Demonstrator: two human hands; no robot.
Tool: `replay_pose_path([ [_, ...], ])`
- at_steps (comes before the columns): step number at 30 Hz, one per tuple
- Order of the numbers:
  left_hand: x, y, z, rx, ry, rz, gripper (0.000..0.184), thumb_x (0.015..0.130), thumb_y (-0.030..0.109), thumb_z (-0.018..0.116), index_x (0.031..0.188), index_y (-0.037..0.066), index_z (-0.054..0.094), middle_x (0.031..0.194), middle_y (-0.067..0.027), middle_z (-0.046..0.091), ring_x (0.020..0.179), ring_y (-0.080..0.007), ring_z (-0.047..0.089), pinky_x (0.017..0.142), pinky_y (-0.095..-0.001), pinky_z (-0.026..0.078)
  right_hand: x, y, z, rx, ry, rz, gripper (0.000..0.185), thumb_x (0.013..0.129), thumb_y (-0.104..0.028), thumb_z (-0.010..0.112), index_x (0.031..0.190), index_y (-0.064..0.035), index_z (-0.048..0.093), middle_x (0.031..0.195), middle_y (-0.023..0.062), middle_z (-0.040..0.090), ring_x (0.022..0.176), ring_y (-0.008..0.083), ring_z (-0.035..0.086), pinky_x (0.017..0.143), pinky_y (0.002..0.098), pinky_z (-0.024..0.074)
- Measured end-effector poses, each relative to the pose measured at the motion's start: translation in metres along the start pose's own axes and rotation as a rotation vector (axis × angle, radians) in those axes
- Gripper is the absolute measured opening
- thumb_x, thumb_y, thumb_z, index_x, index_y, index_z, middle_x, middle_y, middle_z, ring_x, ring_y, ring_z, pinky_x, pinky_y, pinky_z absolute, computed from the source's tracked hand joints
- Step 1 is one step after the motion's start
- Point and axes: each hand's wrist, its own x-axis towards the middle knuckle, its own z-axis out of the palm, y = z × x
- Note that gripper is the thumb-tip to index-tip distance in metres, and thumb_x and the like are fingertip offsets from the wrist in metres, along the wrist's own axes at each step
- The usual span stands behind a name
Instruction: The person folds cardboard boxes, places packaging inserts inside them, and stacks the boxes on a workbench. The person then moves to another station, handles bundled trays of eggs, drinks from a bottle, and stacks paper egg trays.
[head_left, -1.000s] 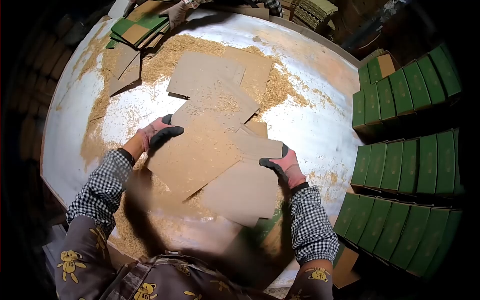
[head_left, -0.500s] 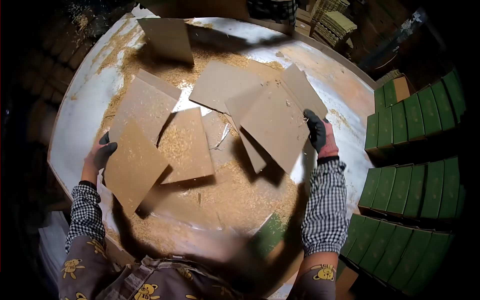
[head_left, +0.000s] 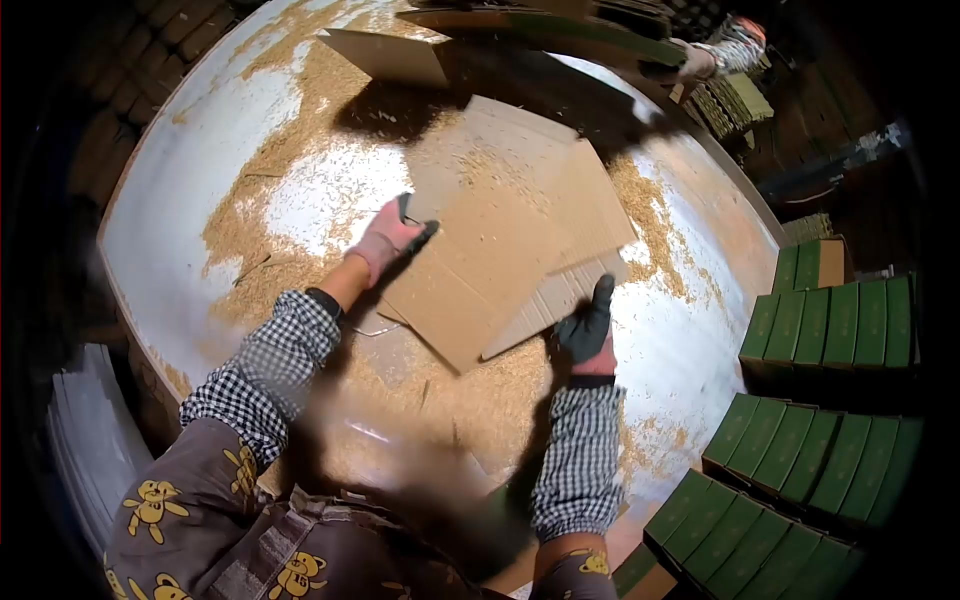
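Observation:
Overlapping flat cardboard pieces (head_left: 490,250) lie at the middle of the view, sprinkled with yellowish shavings. Closed on their left edge is my left hand (head_left: 392,240), in a pink glove with dark fingertips, thumb on top. My right hand (head_left: 588,325), gloved alike, grips the lower right edge of a ridged cardboard piece (head_left: 550,305), its thumb pointing up. The fingers beneath the cardboard are hidden. Behind the pile, another cardboard piece (head_left: 388,57) stands tilted.
Shavings (head_left: 235,215) cover parts of the white table (head_left: 150,220). Rows of green boxes (head_left: 825,325) stand at the right. A co-worker's gloved hand (head_left: 697,62) holds large dark panels (head_left: 540,32) at the far side. White sheets (head_left: 95,440) are at the lower left.
My hands spread apart with cardboard, then came back together around one overlapping pile. The co-worker's hand and panels have shifted right across the far side. The view has turned.

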Motion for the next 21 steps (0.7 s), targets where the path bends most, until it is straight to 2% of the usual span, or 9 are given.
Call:
replay_pose_path([
  [2, -0.051, 0.013, 0.035, 0.568, -0.035, 0.042, 0.072, 0.072, 0.039, 0.074, 0.13, 0.007, 0.049, 0.131, -0.0259, 0.043, 0.119, -0.0367, 0.046, 0.101, -0.0409, 0.039, -0.038, 0.027, 0.005, -0.216, 0.137, -0.223, 0.031, 0.093, -0.005, 0.052, 0.123, -0.0031, 0.054, 0.114, 0.011, 0.062, 0.106, 0.0234, 0.058, 0.095, 0.0334, 0.0433],
  [5, -0.084, 0.0, 0.035, 0.238, -0.342, 0.166, 0.075, 0.068, 0.044, 0.075, 0.131, 0.011, 0.05, 0.13, -0.024, 0.043, 0.115, -0.04, 0.046, 0.099, -0.0432, 0.04, -0.097, 0.006, 0.017, -0.499, 0.337, -0.216, 0.026, 0.087, -0.006, 0.061, 0.112, 0.0021, 0.061, 0.11, 0.0122, 0.064, 0.097, 0.019, 0.062, 0.087, 0.0313, 0.0488],
  [9, -0.141, 0.027, 0.014, 0.71, 0.06, 0.145, 0.086, 0.065, 0.04, 0.078, 0.136, 0.01, 0.04, 0.129, -0.0214, 0.041, 0.113, -0.0371, 0.047, 0.094, -0.0439, 0.044, -0.174, 0.012, -0.023, -0.627, 0.326, -0.283, 0.029, 0.093, -0.009, 0.052, 0.121, -0.0008, 0.053, 0.124, 0.0192, 0.057, 0.11, 0.0267, 0.058, 0.095, 0.0373, 0.0459],
  [11, -0.159, 0.036, 0.017, 1.007, -0.393, -0.088, 0.092, 0.065, 0.041, 0.079, 0.139, 0.01, 0.034, 0.134, -0.0214, 0.037, 0.112, -0.0387, 0.047, 0.093, -0.0438, 0.044, -0.193, 0.005, -0.008, -0.354, 0.434, -0.155, 0.038, 0.094, -0.014, 0.05, 0.127, 0.0037, 0.049, 0.128, 0.0181, 0.054, 0.117, 0.0259, 0.053, 0.1, 0.0379, 0.0417],
  [12, -0.165, 0.013, 0.026, 0.837, -0.336, -0.075, 0.086, 0.064, 0.042, 0.08, 0.135, 0.009, 0.042, 0.129, -0.0229, 0.045, 0.106, -0.0377, 0.052, 0.091, -0.0425, 0.046, -0.201, 0.009, -0.014, -0.354, 0.431, -0.152, 0.038, 0.094, -0.014, 0.05, 0.127, 0.0037, 0.049, 0.128, 0.0181, 0.054, 0.117, 0.0259, 0.053, 0.1, 0.0379, 0.0417],
  [14, -0.166, -0.004, 0.016, 0.574, -0.353, -0.122, 0.082, 0.065, 0.043, 0.079, 0.131, 0.006, 0.046, 0.124, -0.0235, 0.05, 0.105, -0.0351, 0.055, 0.09, -0.0411, 0.047, -0.223, 0.019, -0.042, 0.827, 0.315, -0.039, 0.043, 0.094, -0.017, 0.05, 0.132, 0.0036, 0.044, 0.135, 0.0176, 0.049, 0.124, 0.0257, 0.047, 0.105, 0.04, 0.0378],
  [17, -0.16, 0.0, -0.035, -0.213, -0.226, -0.278, 0.06, 0.076, 0.037, 0.073, 0.116, -0.004, 0.056, 0.101, -0.0148, 0.065, 0.091, -0.0204, 0.064, 0.081, -0.0319, 0.053, -0.252, 0.006, -0.043, 1.109, 0.296, -0.044, 0.046, 0.093, -0.019, 0.05, 0.133, 0.0029, 0.043, 0.138, 0.0162, 0.045, 0.129, 0.0261, 0.041, 0.108, 0.0432, 0.0344],
  [19, -0.155, -0.014, -0.072, -0.508, 0.048, -0.18, 0.042, 0.083, 0.023, 0.068, 0.114, -0.002, 0.057, 0.099, -0.0111, 0.066, 0.084, -0.0169, 0.065, 0.075, -0.0272, 0.055, -0.267, 0.001, -0.033, 1.044, 0.404, -0.048, 0.041, 0.094, -0.017, 0.049, 0.13, 0.0039, 0.047, 0.132, 0.0167, 0.051, 0.121, 0.0248, 0.049, 0.104, 0.0416, 0.0389],
  [21, -0.166, 0.026, -0.1, -0.995, -0.056, -0.166, 0.032, 0.086, 0.013, 0.061, 0.114, -0.002, 0.057, 0.1, -0.0116, 0.065, 0.08, -0.0179, 0.066, 0.071, -0.0293, 0.056, -0.272, 0.006, -0.018, -0.145, 0.582, -0.152, 0.035, 0.096, -0.015, 0.048, 0.124, 0.0053, 0.052, 0.125, 0.0171, 0.057, 0.111, 0.0225, 0.057, 0.098, 0.0375, 0.0438],
])
